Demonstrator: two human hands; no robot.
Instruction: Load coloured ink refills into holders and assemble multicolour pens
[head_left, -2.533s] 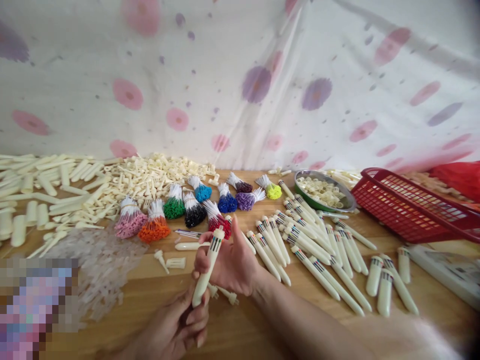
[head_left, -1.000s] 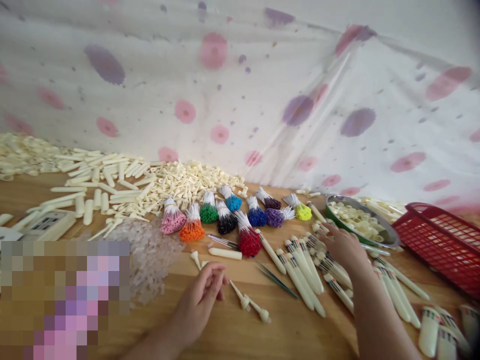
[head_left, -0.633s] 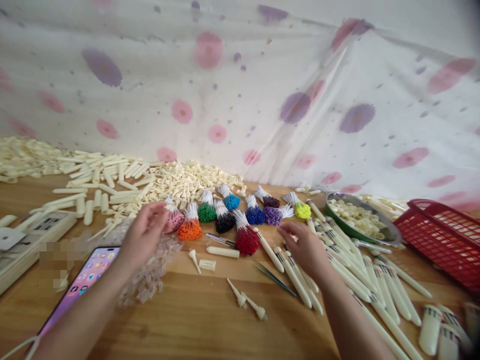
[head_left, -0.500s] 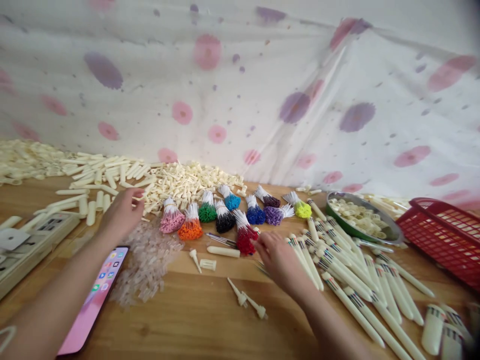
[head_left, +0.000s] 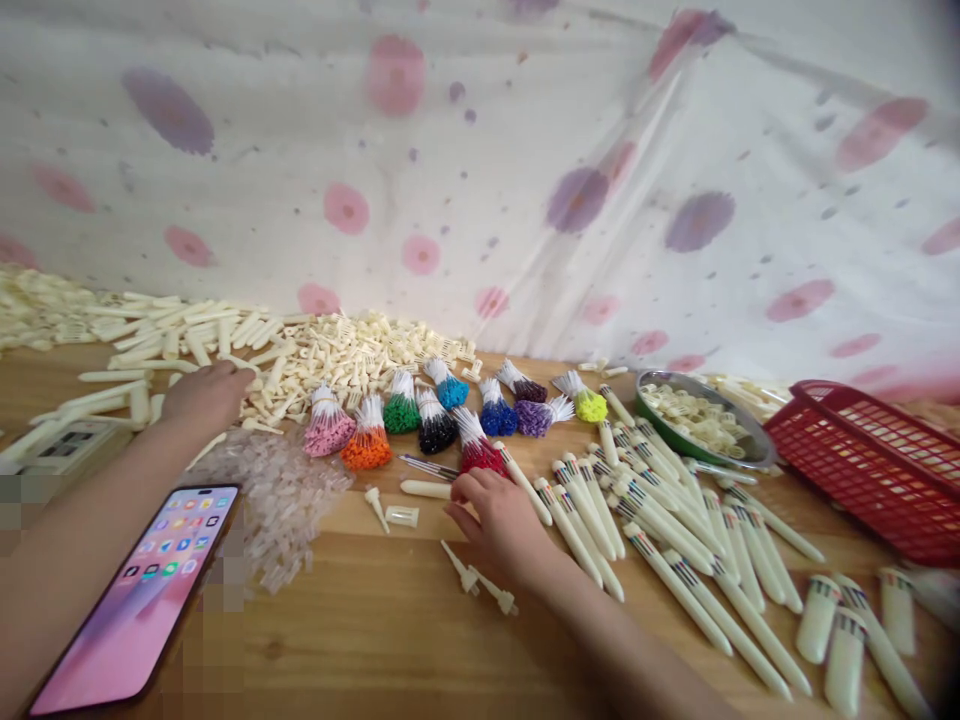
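Observation:
My left hand [head_left: 208, 400] reaches into the near edge of a heap of cream plastic pen parts [head_left: 360, 350]. Its fingers are bent together, and what lies between them is hidden. My right hand [head_left: 501, 522] hovers low over the wooden table, thumb and fingers apart and nothing seen in them. Just left of its fingertips lies a cream pen barrel [head_left: 426, 489], beside thin refills [head_left: 429, 466]. Behind the hand sits a bundle of red-tipped refills [head_left: 480, 450], with a multicolour pen [head_left: 523, 483] alongside. Two cone-shaped pieces [head_left: 491, 590] lie below the hand.
Refill bundles in several colours, such as orange [head_left: 366, 445], stand mid-table. Clear plastic pieces [head_left: 281, 510] and a phone [head_left: 135, 600] lie left, near a power strip [head_left: 75, 450]. Finished-looking pens [head_left: 667, 510], a bowl of parts [head_left: 761, 455] and a red basket [head_left: 870, 470] are right.
My right hand has moved left, away from the pens toward the lone barrel; a pen now shows beside the red bundle. My left hand has moved slightly left. The view has shifted.

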